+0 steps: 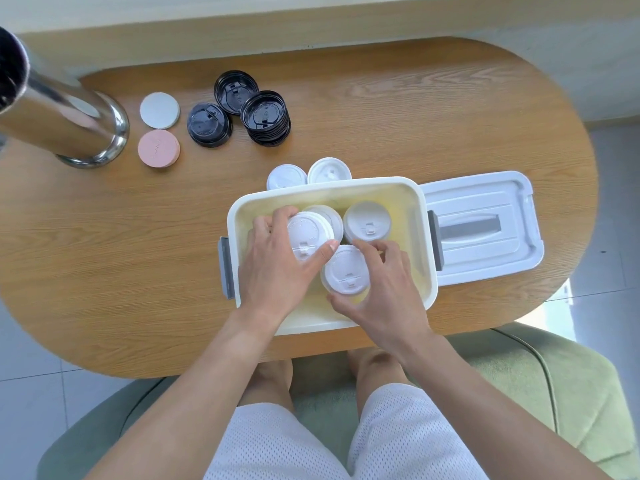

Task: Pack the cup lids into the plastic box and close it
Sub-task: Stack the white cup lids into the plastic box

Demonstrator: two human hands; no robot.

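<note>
My left hand [277,261] and right hand [381,292] each grip 1 stack of white plastic cup lids [308,233] inside the open white rectangular plastic box [329,188].

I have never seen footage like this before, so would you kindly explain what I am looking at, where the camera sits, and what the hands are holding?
There is no machine here. A person wears a camera on the head, so this one picture looks down at their own arms and knees.

On the wooden table stands an open plastic box, with its box lid lying to its right. The left hand grips one stack of white cup lids inside the box, and the right hand grips another white stack beside it. A third white stack already stands in the box.

Two more white lids wait behind the box. Farther back lie black lids, two round coasters and a metal post.
</note>
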